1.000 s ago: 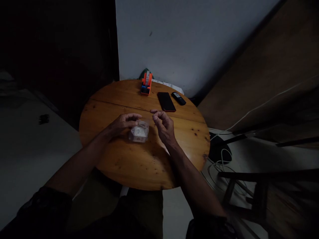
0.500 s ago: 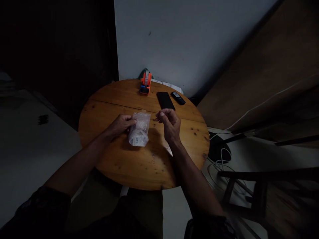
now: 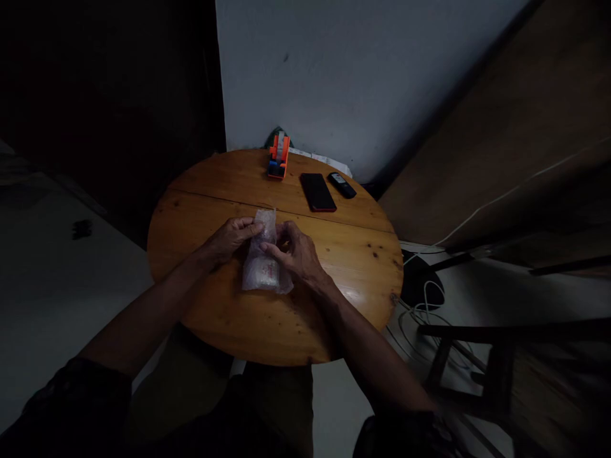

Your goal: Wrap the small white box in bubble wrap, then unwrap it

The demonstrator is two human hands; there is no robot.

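A bubble-wrap package [image 3: 265,267] lies on the round wooden table [image 3: 229,318] in front of me. Through its clear wrap a pale item with faint reddish print shows at the near end. My left hand [image 3: 235,235] grips the package's upper left side, thumb on top and fingers partly hidden beneath. From the right, my right hand [image 3: 298,253] closes on its right edge, with the thumb over the wrap and the fingers curled behind.
At the table's back stands an orange tape dispenser [image 3: 279,156]. Right of it lie a dark smartphone [image 3: 317,193] and a small black keypad phone [image 3: 342,184]. A wall [image 3: 334,76] rises behind. Loose cables [image 3: 424,308] and a wooden stool [image 3: 496,356] are at the right.
My right hand has come left and down from above the table onto the package. The package now shows a different face, its wrap spread wider at the near end. My left hand stays on it.
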